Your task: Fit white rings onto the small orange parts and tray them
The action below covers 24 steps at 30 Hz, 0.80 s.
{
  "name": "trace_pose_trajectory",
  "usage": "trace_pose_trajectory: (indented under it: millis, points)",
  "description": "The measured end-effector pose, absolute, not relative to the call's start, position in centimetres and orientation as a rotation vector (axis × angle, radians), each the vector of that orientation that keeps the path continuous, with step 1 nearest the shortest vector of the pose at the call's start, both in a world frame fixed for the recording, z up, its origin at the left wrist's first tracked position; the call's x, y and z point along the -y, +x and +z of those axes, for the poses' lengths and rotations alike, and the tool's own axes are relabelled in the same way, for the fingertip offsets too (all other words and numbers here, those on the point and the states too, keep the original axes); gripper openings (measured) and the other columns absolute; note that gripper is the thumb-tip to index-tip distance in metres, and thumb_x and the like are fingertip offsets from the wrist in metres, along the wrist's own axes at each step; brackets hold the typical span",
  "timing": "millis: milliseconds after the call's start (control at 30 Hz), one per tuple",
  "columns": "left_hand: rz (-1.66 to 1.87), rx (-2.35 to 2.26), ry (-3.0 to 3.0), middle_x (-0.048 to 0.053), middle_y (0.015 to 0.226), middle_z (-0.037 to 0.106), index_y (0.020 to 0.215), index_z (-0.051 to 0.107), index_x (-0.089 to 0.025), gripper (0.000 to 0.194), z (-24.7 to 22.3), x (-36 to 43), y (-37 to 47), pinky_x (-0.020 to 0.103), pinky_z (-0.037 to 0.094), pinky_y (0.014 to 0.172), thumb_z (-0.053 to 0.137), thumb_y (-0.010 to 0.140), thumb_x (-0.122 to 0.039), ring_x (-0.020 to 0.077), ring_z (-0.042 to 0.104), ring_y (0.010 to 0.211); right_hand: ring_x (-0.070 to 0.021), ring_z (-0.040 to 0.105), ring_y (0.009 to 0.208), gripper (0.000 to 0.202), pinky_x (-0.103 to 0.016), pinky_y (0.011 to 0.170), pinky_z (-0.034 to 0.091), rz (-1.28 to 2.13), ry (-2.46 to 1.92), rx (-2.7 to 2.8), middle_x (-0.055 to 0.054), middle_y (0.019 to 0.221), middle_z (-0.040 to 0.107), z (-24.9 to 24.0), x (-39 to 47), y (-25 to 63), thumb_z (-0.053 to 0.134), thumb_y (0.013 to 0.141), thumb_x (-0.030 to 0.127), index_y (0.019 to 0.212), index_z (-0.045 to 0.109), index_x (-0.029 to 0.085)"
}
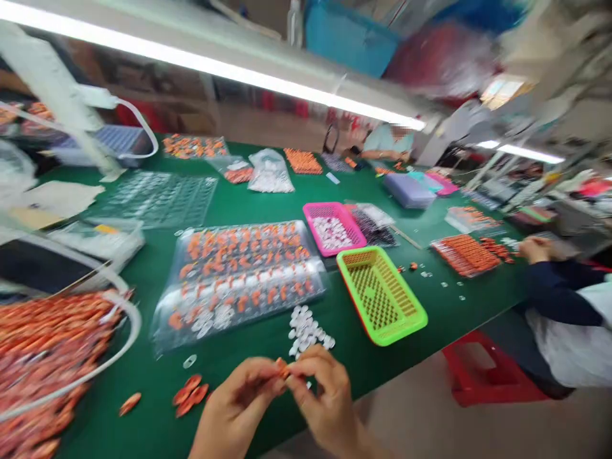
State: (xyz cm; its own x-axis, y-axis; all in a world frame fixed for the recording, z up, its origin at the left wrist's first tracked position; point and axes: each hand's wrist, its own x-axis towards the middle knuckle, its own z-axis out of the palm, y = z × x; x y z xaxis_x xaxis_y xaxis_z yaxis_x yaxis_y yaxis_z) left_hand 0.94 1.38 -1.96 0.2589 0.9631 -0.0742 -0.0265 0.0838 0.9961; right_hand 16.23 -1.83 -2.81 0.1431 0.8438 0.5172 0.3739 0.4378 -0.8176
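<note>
Between the fingertips of my left hand (241, 398) and my right hand (325, 395) is a small orange piece (283, 368); both hands pinch it over the table's front edge. Its exact kind is too small and blurred to tell. Just beyond my fingers lies a pile of small white discs (306, 330). To the left of my left hand rest several orange-red oval pieces (190, 394), and one more orange piece (130, 403) lies apart. A clear blister tray (243, 271) with rows of orange pieces and some white discs sits further back.
A green basket (382, 296) and a pink basket (335, 228) with white pieces stand right of the tray. Many orange pieces (43, 357) cover the left side, crossed by a white cable (129, 319). At right, a co-worker's hand (535, 248) is by orange rows (466, 255). A red stool (473, 370) stands below.
</note>
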Motion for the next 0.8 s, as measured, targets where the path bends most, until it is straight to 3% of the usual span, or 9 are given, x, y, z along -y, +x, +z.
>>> trace_pose_trajectory:
  millis: [133,300,433,533,800]
  points:
    - [0.975,-0.952,1.162,0.006,0.090,0.071,0.085,0.068,-0.017,0.019,-1.3,-1.4,1.1,0.027,0.061,0.072,0.073,0.079,-0.034,0.0175,0.070,0.078,-0.0167,0.066,0.079,0.015,-0.028,0.070,0.056,0.563,-1.184,1.522,-0.005,0.086,0.068,-2.3,2.2,17.1,0.060,0.087,0.013,0.096,0.068,0.022]
    - [0.951,-0.940,1.123,0.007,0.097,0.070,0.089,0.067,-0.016,0.015,-1.6,-1.1,1.3,0.029,0.059,0.079,0.072,0.082,-0.028,0.0173,0.069,0.084,-0.0168,0.066,0.079,0.022,-0.028,0.066,0.057,0.577,-1.183,1.532,-0.005,0.089,0.067,-3.0,2.4,17.2,0.060,0.086,0.008,0.101,0.067,0.023]
    - [0.915,-0.904,1.109,0.004,0.086,0.072,0.116,0.062,-0.020,0.033,-1.3,-1.2,1.1,0.031,0.057,0.083,0.070,0.084,-0.025,0.0173,0.069,0.085,-0.0164,0.065,0.080,0.026,-0.028,0.065,0.057,0.556,-1.164,1.546,-0.004,0.090,0.066,-2.9,2.5,17.3,0.060,0.086,0.006,0.104,0.066,0.024]
    - [0.844,-0.892,1.218,0.005,0.092,0.072,0.126,0.061,-0.021,0.041,-0.9,-1.5,0.7,0.030,0.056,0.085,0.067,0.085,-0.024,0.0173,0.068,0.089,-0.0165,0.065,0.082,0.029,-0.029,0.069,0.057,0.551,-1.142,1.574,-0.004,0.090,0.065,-2.8,2.5,17.5,0.060,0.085,0.004,0.105,0.064,0.025]
    - [0.595,-0.921,1.490,0.006,0.085,0.074,0.090,0.070,-0.014,0.016,1.1,-2.7,0.1,0.025,0.057,0.073,0.063,0.076,-0.013,0.0156,0.069,0.076,-0.0158,0.063,0.081,0.031,-0.029,0.069,0.056,0.648,-0.998,1.792,-0.005,0.091,0.063,-2.2,2.3,18.9,0.058,0.087,0.005,0.110,0.062,0.025]
